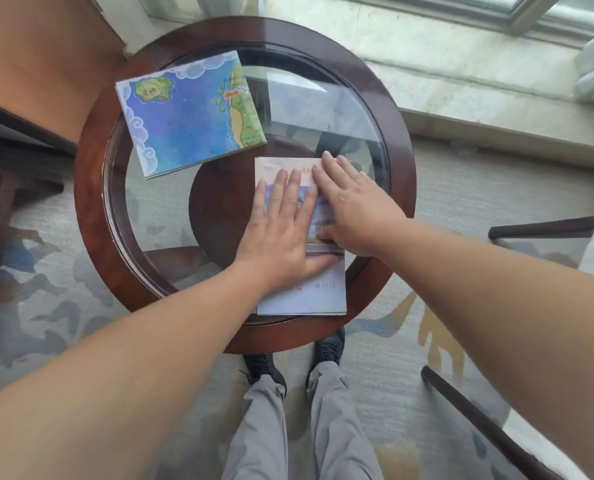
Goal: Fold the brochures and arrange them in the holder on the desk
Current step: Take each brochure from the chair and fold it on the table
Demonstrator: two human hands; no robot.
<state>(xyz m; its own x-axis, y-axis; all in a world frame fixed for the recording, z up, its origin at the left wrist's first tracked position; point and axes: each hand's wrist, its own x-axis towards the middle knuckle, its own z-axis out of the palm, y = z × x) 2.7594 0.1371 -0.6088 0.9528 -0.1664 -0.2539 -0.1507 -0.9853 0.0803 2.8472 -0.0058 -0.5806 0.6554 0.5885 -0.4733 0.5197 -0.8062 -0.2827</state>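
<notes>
— Brochure (302, 299) lies on the near side of the round table (91, 202), its near edge out over the wooden rim. What's around it?

— A second folded sheet, a map (188, 116) in blues and greens, sits far left on the glass (323, 109), its corner near the first one's but apart. A dark chair arm (545, 228) pokes in at the right, a stone sill (461, 74) runs beyond the table, and there's patterned carpet (46, 271) below. Only the hands cover the brochure.

— And the hands?

— Both flat, palms down. Left hand (281, 230) presses the middle, fingers straight and close together, thumb stretched out to the right. Right hand (354, 206) comes in at an angle, fingers straight toward the far edge, right beside the left forefinger. Neither grips anything.

— Surfaces?

— Smooth pale paper with a blue picture band and small print. Clear glass set in a polished reddish-brown ring. Through it shows a round wooden shelf (219, 209), and black shoes (330, 344) stand at the near rim.
</notes>
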